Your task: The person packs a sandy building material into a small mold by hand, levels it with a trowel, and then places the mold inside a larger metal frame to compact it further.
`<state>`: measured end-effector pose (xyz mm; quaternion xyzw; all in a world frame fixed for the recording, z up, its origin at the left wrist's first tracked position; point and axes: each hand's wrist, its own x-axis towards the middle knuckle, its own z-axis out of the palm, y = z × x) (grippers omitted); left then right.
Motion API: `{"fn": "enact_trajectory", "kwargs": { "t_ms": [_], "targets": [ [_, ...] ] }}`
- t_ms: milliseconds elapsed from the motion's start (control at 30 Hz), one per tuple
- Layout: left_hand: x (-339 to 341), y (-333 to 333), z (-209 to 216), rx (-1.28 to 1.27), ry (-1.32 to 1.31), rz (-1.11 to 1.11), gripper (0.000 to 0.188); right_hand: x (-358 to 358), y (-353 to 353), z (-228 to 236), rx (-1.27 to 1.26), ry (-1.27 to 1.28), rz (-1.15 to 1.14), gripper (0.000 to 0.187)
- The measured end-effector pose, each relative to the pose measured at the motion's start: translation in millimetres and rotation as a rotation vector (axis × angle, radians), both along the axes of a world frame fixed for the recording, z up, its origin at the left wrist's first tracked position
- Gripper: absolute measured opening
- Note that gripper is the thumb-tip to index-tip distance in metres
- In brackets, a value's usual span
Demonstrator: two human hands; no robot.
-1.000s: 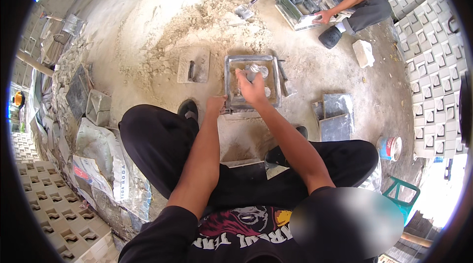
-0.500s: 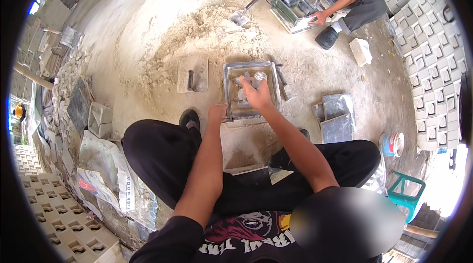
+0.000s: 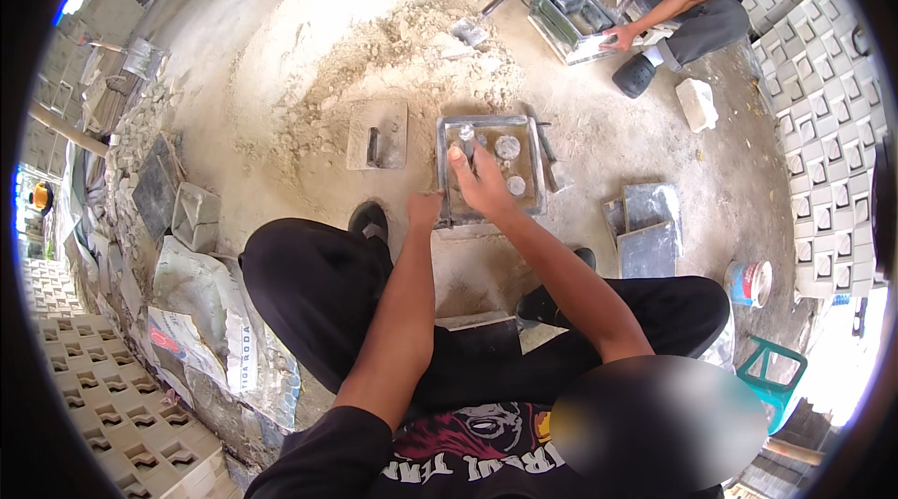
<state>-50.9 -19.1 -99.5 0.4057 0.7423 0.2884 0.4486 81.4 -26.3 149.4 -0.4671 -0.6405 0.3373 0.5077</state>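
Observation:
A rectangular grey metal mould frame (image 3: 539, 167) lies on the ground before my knees, with sandy powder inside. Two pale round discs show in the powder, a larger one (image 3: 508, 147) farther off and a smaller one (image 3: 515, 185) nearer. My right hand (image 3: 482, 186) is over the left part of the mould, wrapped round a short grey metal cylinder (image 3: 468, 133) standing upright; its lower end is hidden by the hand. At the near left corner, my left hand (image 3: 424, 210) is closed against the frame's edge, its fingertips mostly hidden.
A flat plate with a handle (image 3: 372, 145) lies left of the mould, before a powder heap (image 3: 346, 59) with a trowel (image 3: 470, 31). Dark slabs (image 3: 647, 228), a bucket (image 3: 748, 284) and a green stool (image 3: 773, 368) stand right. A co-worker's hand (image 3: 619, 37) rests on another mould.
My right hand has moved left inside the mould with the metal cylinder, uncovering the pale discs. The left hand stays at the corner. The whole view has shifted slightly.

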Motion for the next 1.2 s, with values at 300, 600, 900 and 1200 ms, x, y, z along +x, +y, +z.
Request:
{"fn": "enact_trajectory", "kwargs": {
  "t_ms": [300,600,900,1200],
  "targets": [
    [16,3,60,-0.156,-0.022,0.02,0.039,12,29,-1,-0.081,-0.087,0.137,0.034],
    [15,1,53,-0.144,-0.043,0.035,0.037,5,50,6,-0.165,-0.093,0.171,0.032],
    [1,3,26,-0.114,0.042,0.071,0.037,-2,36,3,-0.303,0.044,0.116,0.04],
    [8,4,37,-0.09,-0.003,0.038,0.039,7,8,-11,-0.104,0.157,-0.021,0.035]
  ]
}}
